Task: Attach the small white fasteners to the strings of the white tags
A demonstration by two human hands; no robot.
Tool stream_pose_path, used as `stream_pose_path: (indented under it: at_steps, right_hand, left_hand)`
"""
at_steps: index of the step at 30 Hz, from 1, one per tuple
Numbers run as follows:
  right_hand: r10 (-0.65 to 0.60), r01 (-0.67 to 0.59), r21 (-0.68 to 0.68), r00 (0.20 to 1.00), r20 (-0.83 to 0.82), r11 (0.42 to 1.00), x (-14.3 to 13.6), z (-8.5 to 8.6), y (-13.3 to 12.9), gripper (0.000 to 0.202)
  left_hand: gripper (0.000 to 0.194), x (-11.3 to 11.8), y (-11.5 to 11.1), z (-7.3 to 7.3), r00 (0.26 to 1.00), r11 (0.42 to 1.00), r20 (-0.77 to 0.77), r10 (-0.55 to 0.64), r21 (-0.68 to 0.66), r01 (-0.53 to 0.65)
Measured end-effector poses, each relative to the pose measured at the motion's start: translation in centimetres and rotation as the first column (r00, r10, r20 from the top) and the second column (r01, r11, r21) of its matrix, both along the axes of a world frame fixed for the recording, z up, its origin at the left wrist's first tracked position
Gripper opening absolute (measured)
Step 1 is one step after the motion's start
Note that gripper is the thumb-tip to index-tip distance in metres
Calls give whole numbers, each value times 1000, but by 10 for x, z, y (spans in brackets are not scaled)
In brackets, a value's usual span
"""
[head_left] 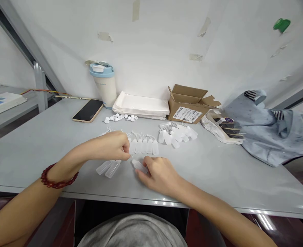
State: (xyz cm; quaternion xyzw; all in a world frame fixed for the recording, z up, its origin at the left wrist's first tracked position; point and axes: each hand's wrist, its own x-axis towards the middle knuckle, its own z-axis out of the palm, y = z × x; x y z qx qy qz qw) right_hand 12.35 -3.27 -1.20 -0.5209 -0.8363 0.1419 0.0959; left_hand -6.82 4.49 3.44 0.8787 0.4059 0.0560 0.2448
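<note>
Over the middle of the table, my left hand [115, 145] is closed in a pinch; what its fingertips hold, if anything, is too small to make out. Close by on the right, my right hand [161, 173] grips a translucent plastic piece [139, 166] shaped like a small flat bottle, between thumb and fingers. Two similar clear pieces [112, 169] lie below my left hand. A row of whitish plastic pieces with thin loops [142, 146] lies just beyond my hands, partly hidden by the left one. Farther right is a loose pile of looped pieces [178, 134].
Small white caps [120, 117] lie before a stack of white envelopes [143, 105]. Behind stand a tumbler [105, 87] and an open cardboard box [188, 106]; a phone [88, 110] lies left. A plastic packet [223, 127] and blue cloth [264, 133] occupy the right.
</note>
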Motion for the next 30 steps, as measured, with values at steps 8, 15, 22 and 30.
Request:
stream_pose_path:
  at_steps: [8, 15, 22, 30]
  right_hand:
    - [-12, 34, 70, 958, -286, 997, 3, -3, -1, 19]
    - [-93, 134, 54, 880, -466, 990, 6, -5, 4, 19]
    - [-128, 153, -8, 796, -592, 988, 6, -3, 8, 24]
    - [-181, 72, -185, 713, -677, 980, 9, 0, 12, 40]
  left_hand:
    - [21, 1, -1, 12, 998, 990, 53, 37, -140, -30]
    - [20, 6, -4, 15, 988, 995, 146, 49, -98, -35]
    - [23, 10, -7, 9, 980, 998, 196, 35, 37, -44]
    - [25, 10, -7, 7, 976, 996, 215, 33, 71, -49]
